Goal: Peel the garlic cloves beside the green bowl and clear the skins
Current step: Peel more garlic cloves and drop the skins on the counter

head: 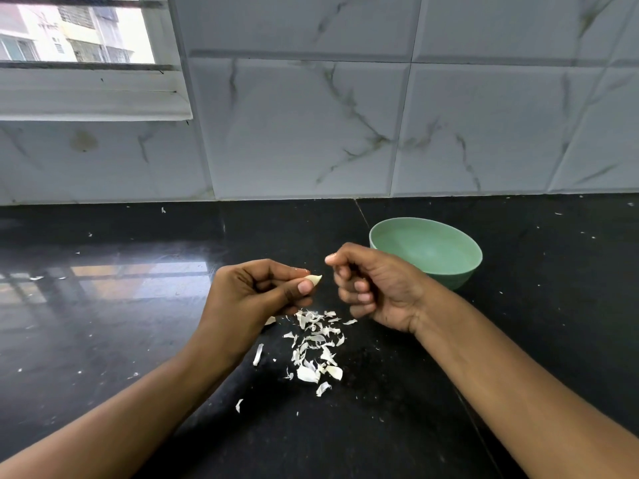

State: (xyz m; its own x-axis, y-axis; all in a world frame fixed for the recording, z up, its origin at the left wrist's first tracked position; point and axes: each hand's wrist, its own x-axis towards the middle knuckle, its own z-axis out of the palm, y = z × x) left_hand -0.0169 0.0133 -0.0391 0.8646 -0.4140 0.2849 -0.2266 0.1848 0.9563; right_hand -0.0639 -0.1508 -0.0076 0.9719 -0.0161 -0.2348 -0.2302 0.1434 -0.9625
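My left hand pinches a pale garlic clove between thumb and fingers, its tip pointing right. My right hand hovers just to the right of it with the fingers curled; thumb and forefinger are pressed together, and I cannot tell if a scrap of skin is between them. A scatter of several white garlic skins lies on the black counter under and in front of both hands. The green bowl stands behind my right hand; the inside that shows looks bare.
The black stone counter runs to a marble-tiled wall at the back. A window is at the upper left. Small skin flecks dot the counter, such as one strip nearer to me.
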